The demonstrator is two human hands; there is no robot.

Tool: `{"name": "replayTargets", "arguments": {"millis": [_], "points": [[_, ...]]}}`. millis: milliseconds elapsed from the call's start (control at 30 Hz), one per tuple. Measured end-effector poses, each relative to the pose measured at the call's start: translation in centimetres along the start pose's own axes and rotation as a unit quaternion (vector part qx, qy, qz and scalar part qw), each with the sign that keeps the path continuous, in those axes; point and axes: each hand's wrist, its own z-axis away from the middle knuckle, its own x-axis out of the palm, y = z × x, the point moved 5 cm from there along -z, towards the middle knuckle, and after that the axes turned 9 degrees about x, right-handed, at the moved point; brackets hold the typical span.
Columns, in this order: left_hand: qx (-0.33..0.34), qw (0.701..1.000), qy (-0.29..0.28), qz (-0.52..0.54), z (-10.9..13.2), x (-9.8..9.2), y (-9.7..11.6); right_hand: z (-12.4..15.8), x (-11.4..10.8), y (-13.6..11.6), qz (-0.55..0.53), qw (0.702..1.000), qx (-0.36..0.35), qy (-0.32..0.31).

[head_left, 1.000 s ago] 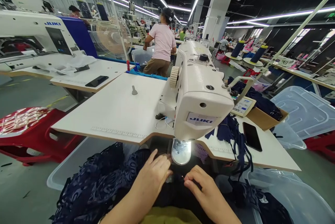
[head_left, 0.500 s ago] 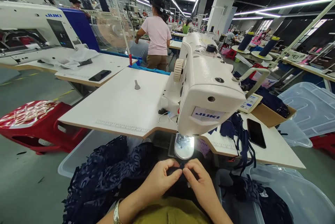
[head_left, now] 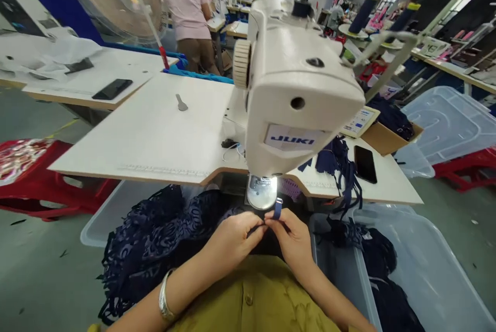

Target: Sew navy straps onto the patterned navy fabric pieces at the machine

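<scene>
Right hand [head_left: 290,234]: thumb and fingertips drawn into a pinch on a narrow navy strap [head_left: 277,211], just below and in front of the sewing machine [head_left: 306,84]. Left hand [head_left: 236,236]: thumb and fingers likewise brought together, apparently on dark material of the same strap; exact grip hidden. At the strap's upper end, a small pale fitting [head_left: 279,200], just beside the bright round plate [head_left: 262,195] under the sewing machine; contact not determinable.

Risks, as judged: possible twisting of the strap, from its narrowness and slight purchase at the fingertips; possible slipping of the fitting, if loose; possible snagging of navy strips [head_left: 343,159], from overhanging the desk [head_left: 166,135] to the right of the sewing machine; possible injury to fingers, from closeness to the sewing machine's working end.

Markings: "JUKI" in blue on a pale label [head_left: 293,137], front of the sewing machine. To its right, control panel [head_left: 360,121], print too small for reliable reading. Farther right, dark phone [head_left: 365,164], no legible writing.
</scene>
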Motion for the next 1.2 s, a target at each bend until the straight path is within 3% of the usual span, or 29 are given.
{"name": "replayTargets", "arguments": {"millis": [167,467,833,933,1100,1200], "points": [[0.069,0.996,0.01,-0.048,-0.6,-0.6,1.5,-1.1,-0.9,-1.3,0.057,0.998,-0.002,0.007],[0.059,0.997,0.003,-0.058,-0.7,-0.9,1.5,-1.8,-0.9,-1.2,-0.053,0.99,0.073,-0.108],[0.194,0.944,0.086,-0.251,-0.1,-0.5,3.3,-1.1,-1.4,-1.3,0.007,0.999,-0.033,-0.006],[0.207,0.933,0.103,-0.277,0.1,-0.4,3.6,-1.0,-1.6,-1.1,-0.006,0.999,-0.031,-0.008],[0.221,0.906,0.124,-0.34,0.4,-0.4,4.3,-0.8,-1.3,-0.8,-0.057,0.995,-0.014,-0.08],[0.227,0.893,0.133,-0.364,0.6,-0.3,4.5,-0.7,-1.5,-0.7,-0.085,0.995,-0.024,-0.051]]}}
